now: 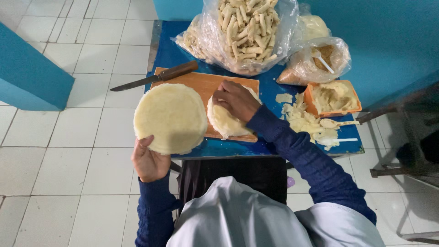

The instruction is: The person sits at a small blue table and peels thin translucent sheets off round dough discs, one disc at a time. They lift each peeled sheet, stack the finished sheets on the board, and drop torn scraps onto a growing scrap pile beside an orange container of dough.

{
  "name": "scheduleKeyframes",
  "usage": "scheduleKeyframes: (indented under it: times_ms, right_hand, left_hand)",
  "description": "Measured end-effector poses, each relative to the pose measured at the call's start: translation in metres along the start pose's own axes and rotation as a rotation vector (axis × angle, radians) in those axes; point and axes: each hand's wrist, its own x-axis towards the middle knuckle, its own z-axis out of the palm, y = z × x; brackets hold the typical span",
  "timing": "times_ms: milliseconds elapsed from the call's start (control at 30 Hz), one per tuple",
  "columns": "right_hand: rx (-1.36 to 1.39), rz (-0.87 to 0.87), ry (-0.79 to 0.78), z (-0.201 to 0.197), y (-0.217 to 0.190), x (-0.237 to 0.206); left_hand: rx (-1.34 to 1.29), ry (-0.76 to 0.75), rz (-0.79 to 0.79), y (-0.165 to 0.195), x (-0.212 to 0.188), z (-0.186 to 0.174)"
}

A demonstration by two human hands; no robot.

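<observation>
While the left hand (148, 161) grips a stack of round wrappers (170, 117) at its near edge, the right hand (234, 99) presses curled fingers on a second stack (225, 121) on the board (206, 85). A knife (153, 77) lies beyond, then bagged rolls (242, 28).

Hands (151, 160) on pale round wrappers (170, 118)
</observation>
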Motion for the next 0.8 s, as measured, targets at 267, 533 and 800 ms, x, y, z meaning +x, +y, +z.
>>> scheduleKeyframes:
  times_ms: [267, 533, 800]
  right_hand:
    - [0.215, 0.045, -0.014, -0.005, -0.002, -0.012]
    - [-0.366, -0.043, -0.083, 0.003, -0.036, -0.059]
    - [0.409, 0.214, 0.233, -0.078, -0.032, -0.056]
  left_hand:
    - [0.002, 0.001, 0.033, 0.005, -0.002, 0.018]
    - [-0.075, 0.001, -0.028, -0.02, 0.006, 0.029]
    - [-0.122, -0.112, -0.163, -0.07, 0.021, 0.061]
